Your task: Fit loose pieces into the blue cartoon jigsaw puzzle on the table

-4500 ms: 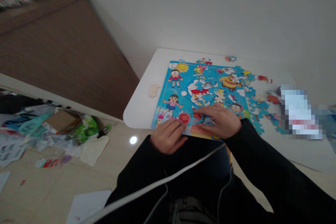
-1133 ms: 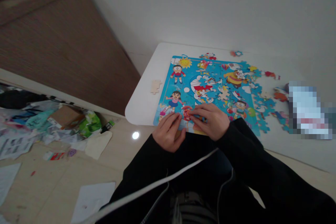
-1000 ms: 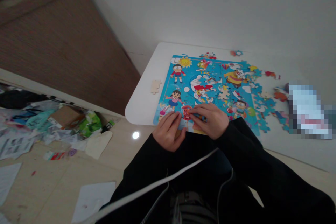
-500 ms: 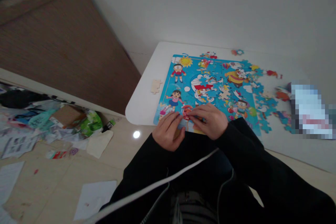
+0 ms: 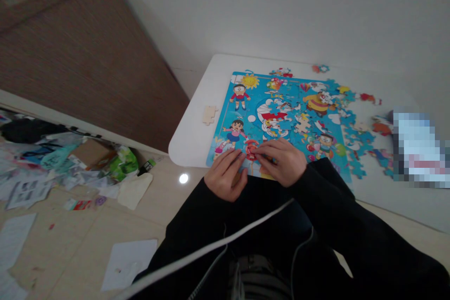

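Observation:
A blue cartoon jigsaw puzzle (image 5: 220, 143) lies partly put together on a white table. At its near edge is a red puzzle piece (image 5: 251, 146) with both hands around it. My right hand (image 5: 285, 163) has its fingertips closed on the right side of this piece. From the left, my left hand (image 5: 225, 176) rests its fingers over the board, their tips by the piece and the thumb apart below. The fingers partly hide the piece, so I cannot tell whether it lies flat in place.
Loose puzzle pieces (image 5: 358, 136) lie in a heap along the puzzle's right side. One piece (image 5: 210, 115) rests face down left of the board. A pixelated object (image 5: 418, 145) is at the table's right. A white cord (image 5: 225, 240) crosses before my body; bags and papers (image 5: 130, 260) litter the floor.
The view has shifted slightly, with the table and puzzle a little further right. Both hands stay at the red piece in nearly the same pose.

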